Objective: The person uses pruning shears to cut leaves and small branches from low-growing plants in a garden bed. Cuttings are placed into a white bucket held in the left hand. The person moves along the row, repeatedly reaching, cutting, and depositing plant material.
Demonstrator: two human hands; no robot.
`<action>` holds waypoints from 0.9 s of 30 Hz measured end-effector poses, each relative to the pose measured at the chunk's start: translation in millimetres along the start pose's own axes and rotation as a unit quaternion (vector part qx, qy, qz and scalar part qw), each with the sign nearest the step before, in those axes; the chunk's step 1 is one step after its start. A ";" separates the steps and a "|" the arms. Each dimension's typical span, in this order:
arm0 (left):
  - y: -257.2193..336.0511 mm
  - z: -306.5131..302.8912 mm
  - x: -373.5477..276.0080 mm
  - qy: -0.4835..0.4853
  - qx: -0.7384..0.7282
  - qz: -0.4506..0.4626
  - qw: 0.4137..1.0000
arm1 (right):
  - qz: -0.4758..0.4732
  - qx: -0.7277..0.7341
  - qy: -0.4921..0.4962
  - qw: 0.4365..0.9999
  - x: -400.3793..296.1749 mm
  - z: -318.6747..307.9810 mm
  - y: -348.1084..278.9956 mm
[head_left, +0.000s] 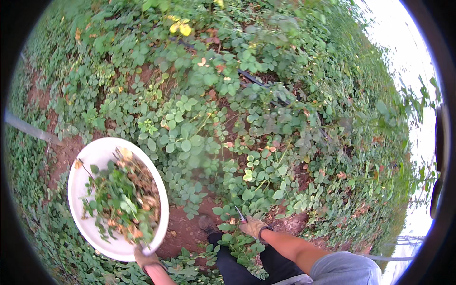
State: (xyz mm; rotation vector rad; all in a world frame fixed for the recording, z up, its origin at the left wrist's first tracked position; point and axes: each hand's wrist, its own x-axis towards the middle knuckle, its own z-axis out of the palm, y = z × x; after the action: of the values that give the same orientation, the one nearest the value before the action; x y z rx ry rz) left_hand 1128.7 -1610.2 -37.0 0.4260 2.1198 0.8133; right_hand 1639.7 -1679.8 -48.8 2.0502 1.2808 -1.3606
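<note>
My left hand (145, 257), in a tan work glove, grips the lower rim of a white plastic basin (83, 226) at the lower left. Cut green leaves and stems (119, 199) lie in it with dry brown leaves (142, 178) along their right side. My right hand (252, 227), gloved too, is closed on a small cutting tool (241, 214), its narrow metal blades pointing up and left among green leaflets; whether these are snips or pruning shears I cannot tell. Leafy stems (237, 245) hang below that hand, over my legs.
Dense leafy bushes (192, 139) spread before me. A black hose or pipe (253, 78) runs through them. A grey metal pole (32, 129) slants in at the left. Reddish soil (181, 228) shows around my shoe (207, 223). Blurred twigs (409, 107) hang at the right.
</note>
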 end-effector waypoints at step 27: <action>-260.0 22.9 -411.0 -0.129 0.437 0.073 0.887 | 0.008 0.730 0.124 0.672 -299.0 -51.1 290.2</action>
State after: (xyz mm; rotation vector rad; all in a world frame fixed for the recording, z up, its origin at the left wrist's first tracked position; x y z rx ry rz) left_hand 1394.3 -2015.6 10.3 1.1013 2.1077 -0.1885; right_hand 1873.0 -1939.6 184.3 3.1618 -0.1415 -2.6027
